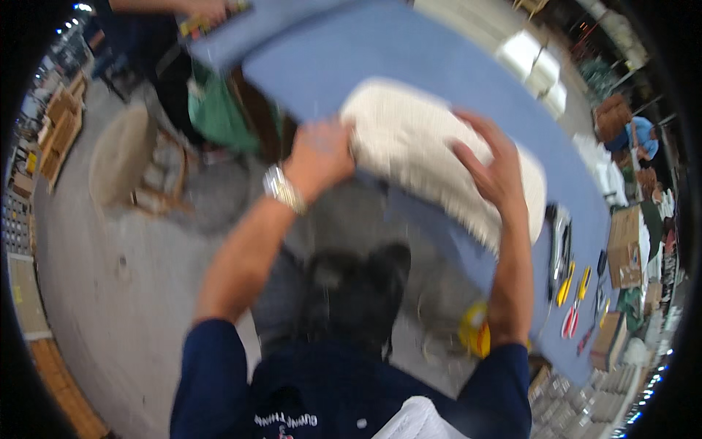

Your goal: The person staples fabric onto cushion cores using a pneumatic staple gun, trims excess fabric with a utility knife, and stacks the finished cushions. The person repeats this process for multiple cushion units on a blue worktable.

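A cream upholstered pad, long with rounded ends, lies across the near edge of a blue-covered table. Its near side has a loose, frayed-looking fabric edge. My left hand is closed on the pad's left end, its fingertips partly hidden and slightly blurred. On the right part of the pad rests my right hand, thumb and fingers spread over the fabric. To the right of that hand, a black and silver stapler-like tool lies on the table.
Beyond it lie a yellow cutter and red-handled scissors. Cardboard boxes stand at the right. A padded wooden chair is at the left, and a co-worker's hand shows at the top left. Below the table is a yellow container.
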`<state>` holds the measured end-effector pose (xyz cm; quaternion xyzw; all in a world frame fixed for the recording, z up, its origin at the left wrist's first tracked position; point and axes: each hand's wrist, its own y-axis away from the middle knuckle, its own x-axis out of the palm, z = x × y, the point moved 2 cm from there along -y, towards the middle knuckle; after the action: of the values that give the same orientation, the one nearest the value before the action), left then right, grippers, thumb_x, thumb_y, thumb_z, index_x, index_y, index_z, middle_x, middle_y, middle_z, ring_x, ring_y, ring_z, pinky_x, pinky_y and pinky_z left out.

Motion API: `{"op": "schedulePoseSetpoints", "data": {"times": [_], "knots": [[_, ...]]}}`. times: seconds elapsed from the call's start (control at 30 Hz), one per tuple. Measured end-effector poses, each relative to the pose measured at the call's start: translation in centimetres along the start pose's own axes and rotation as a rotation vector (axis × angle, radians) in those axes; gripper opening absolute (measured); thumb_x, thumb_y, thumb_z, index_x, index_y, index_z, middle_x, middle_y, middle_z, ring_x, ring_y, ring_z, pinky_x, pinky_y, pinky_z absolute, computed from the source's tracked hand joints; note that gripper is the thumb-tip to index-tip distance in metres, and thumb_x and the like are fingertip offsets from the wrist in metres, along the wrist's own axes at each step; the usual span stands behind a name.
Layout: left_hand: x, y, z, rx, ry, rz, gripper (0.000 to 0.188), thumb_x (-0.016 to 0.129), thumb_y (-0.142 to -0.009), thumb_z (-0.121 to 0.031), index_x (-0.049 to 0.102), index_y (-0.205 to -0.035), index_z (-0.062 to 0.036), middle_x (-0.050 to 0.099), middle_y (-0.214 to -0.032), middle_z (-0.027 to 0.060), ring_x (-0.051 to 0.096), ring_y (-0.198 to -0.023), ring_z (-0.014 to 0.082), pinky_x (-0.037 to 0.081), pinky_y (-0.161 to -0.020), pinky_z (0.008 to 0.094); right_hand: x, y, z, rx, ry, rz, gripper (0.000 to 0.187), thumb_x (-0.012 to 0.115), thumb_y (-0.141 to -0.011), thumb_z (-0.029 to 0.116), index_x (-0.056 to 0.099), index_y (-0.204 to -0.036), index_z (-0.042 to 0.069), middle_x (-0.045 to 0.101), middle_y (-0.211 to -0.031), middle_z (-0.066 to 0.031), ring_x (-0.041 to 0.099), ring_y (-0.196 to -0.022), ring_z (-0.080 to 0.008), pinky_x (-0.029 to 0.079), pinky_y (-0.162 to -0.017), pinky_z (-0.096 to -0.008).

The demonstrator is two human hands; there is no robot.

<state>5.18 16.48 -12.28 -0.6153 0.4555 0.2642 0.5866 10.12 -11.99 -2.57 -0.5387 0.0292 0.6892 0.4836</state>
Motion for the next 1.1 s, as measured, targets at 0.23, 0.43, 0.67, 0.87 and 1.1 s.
{"op": "schedulePoseSetpoints", "data": {"times": [0.23,0.43,0.67,0.87,1.1], "knots": [[-1.5,-2.6,1.2,-0.042,0.151,0.105,0.034,0.074,-0.081,-0.036,0.079,-0.095,-0.0049,0.07,-0.084,0.0292,0.071,-0.083,0.045,0.057,-0.077,0.05,9.3,-2.4,4.7,-0.174,0.236,0.138,0.036,0.073,-0.082,0.024,0.073,-0.115,0.008,0.074,-0.109,-0.0167,0.07,-0.106,-0.0331,0.054,-0.091,-0.0436],[-3.3,-7.4,4.7,-0.044,0.221,0.241,0.034,0.074,-0.082,-0.033,0.074,-0.091,-0.0009,0.071,-0.087,0.0277,0.07,-0.084,0.0448,0.056,-0.073,0.049,10.2,-8.8,4.8,-0.214,0.378,0.275,0.015,0.068,-0.083,0.017,0.072,-0.094,0.007,0.072,-0.088,-0.0213,0.069,-0.084,-0.0427,0.053,-0.074,-0.0533],[-0.2,-8.1,7.4,0.041,0.209,0.293,0.022,0.071,-0.079,-0.021,0.074,-0.087,-0.001,0.072,-0.085,0.0262,0.07,-0.081,0.0446,0.056,-0.075,0.0488,12.3,-11.8,4.9,-0.16,0.313,0.379,0.021,0.075,-0.087,0.024,0.073,-0.1,0.008,0.074,-0.098,-0.0194,0.07,-0.094,-0.0406,0.055,-0.085,-0.0495],[-1.5,-6.2,4.9,0.0,0.387,0.27,0.02,0.068,-0.081,-0.014,0.074,-0.094,0.0007,0.072,-0.092,0.0277,0.07,-0.087,0.0442,0.056,-0.079,0.0491,13.8,-8.9,2.3,-0.037,0.384,0.3,0.025,0.078,-0.086,0.02,0.072,-0.109,0.011,0.076,-0.113,-0.013,0.072,-0.103,-0.0295,0.058,-0.094,-0.0442],[-0.5,-6.7,6.9,0.114,0.255,0.176,0.02,0.066,-0.079,-0.013,0.074,-0.09,0.0019,0.071,-0.09,0.0292,0.07,-0.085,0.0451,0.055,-0.077,0.049,14.9,-10.0,3.1,-0.133,0.326,0.231,0.035,0.079,-0.082,0.033,0.074,-0.108,0.01,0.074,-0.101,-0.0212,0.069,-0.092,-0.0429,0.055,-0.083,-0.0506]]}}
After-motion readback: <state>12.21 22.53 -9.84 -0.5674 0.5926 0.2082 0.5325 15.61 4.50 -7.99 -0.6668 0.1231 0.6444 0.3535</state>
